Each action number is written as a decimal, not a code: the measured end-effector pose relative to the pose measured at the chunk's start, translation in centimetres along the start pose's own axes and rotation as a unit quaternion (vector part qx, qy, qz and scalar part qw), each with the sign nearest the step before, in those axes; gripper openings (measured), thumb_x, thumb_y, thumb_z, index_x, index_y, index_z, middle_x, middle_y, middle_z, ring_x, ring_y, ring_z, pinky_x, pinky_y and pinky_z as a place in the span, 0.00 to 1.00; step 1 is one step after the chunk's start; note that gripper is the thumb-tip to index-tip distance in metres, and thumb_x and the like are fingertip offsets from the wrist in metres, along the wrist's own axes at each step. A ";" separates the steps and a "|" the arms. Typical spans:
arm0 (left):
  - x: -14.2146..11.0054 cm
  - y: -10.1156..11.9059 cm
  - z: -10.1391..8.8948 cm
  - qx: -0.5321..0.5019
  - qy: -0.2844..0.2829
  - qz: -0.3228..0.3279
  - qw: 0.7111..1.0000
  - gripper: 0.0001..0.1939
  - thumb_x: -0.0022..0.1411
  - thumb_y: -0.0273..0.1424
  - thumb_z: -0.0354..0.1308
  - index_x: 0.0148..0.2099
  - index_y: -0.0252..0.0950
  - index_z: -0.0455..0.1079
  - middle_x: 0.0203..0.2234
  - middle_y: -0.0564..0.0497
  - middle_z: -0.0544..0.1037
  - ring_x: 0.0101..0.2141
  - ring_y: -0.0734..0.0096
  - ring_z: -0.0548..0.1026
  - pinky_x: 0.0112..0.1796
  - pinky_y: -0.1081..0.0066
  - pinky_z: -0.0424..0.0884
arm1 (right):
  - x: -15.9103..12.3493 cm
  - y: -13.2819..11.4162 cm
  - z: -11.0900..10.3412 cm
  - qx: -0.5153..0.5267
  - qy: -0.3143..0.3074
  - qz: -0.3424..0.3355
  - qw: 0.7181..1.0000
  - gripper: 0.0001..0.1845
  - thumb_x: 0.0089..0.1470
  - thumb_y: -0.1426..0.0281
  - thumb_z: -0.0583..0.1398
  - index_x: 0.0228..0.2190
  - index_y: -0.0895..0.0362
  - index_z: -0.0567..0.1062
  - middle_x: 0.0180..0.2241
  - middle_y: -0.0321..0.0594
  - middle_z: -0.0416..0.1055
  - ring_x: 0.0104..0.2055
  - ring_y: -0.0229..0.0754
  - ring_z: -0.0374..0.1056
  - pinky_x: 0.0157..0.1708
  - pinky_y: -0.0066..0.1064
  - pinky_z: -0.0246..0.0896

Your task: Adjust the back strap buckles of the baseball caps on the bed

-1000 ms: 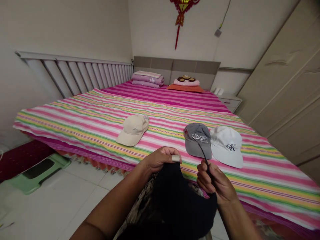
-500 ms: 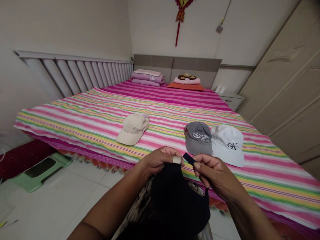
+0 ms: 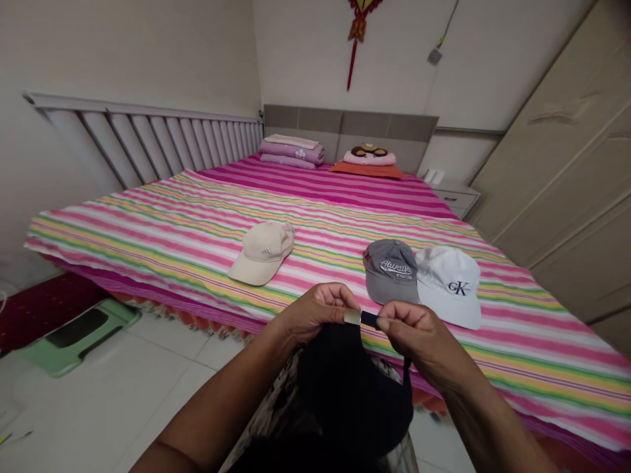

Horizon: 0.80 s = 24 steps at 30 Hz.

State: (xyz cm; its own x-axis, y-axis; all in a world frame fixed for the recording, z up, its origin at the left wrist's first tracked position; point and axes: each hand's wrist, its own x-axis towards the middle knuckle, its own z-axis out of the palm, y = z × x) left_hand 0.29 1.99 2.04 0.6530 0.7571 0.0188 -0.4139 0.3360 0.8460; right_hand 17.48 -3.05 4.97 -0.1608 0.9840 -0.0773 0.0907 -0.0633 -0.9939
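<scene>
A black cap (image 3: 350, 394) lies over my lap with its back opening toward the bed. At that opening my left hand (image 3: 320, 312) pinches the cap's metal buckle (image 3: 351, 316). Thumb and fingers of my right hand (image 3: 409, 325) are closed on the dark strap (image 3: 371, 320), whose free end meets the buckle's right edge. Whether the strap tip is inside the buckle I cannot tell. Beyond my hands on the bed sit a beige cap (image 3: 263, 253), a grey cap (image 3: 392, 270) and a white cap (image 3: 449, 286); the grey and white ones touch.
The bed carries a striped sheet (image 3: 162, 223). Folded purple bedding (image 3: 290, 154) and a pink-and-orange stack (image 3: 367, 167) rest by the headboard (image 3: 315, 120). A green stool (image 3: 73, 335) stands on the tiled floor at left, a nightstand (image 3: 453, 197) at the far right.
The strap's free end has moved left and down, closing the gap to the buckle. It now lines up level with the buckle. My left hand has shifted slightly right and up.
</scene>
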 end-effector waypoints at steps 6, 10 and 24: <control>-0.2 -0.3 0.0 0.045 0.035 0.036 0.998 0.12 0.38 0.29 0.67 0.27 0.30 0.71 0.17 0.53 0.72 0.18 0.83 0.66 0.22 0.80 0.59 | 0.1 0.6 0.5 0.051 -0.017 0.036 0.998 0.17 0.38 0.60 0.63 0.17 0.59 0.65 0.12 0.25 0.48 0.15 0.27 0.38 0.14 0.23 0.31; -0.4 -0.1 0.1 0.077 0.037 0.055 0.995 0.08 0.42 0.28 0.65 0.28 0.31 0.73 0.19 0.53 0.73 0.20 0.82 0.67 0.25 0.80 0.61 | 0.2 0.5 0.5 0.067 -0.029 0.046 0.996 0.16 0.37 0.61 0.64 0.17 0.59 0.65 0.12 0.26 0.49 0.15 0.27 0.39 0.14 0.23 0.32; -0.7 0.0 0.4 0.109 0.039 0.072 0.991 0.07 0.45 0.28 0.64 0.29 0.31 0.74 0.21 0.52 0.74 0.22 0.80 0.68 0.26 0.79 0.62 | 0.3 1.1 0.3 0.168 -0.064 0.063 0.982 0.13 0.38 0.64 0.65 0.23 0.62 0.72 0.11 0.25 0.50 0.13 0.25 0.39 0.14 0.23 0.29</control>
State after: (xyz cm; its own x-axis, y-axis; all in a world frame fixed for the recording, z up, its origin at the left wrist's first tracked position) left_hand 0.02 1.24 2.24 0.5432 0.8320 0.1129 -0.3458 0.0991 0.9330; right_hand 17.22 -2.92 3.80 -0.2933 0.9372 -0.1886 -0.2087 -0.2553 -0.9441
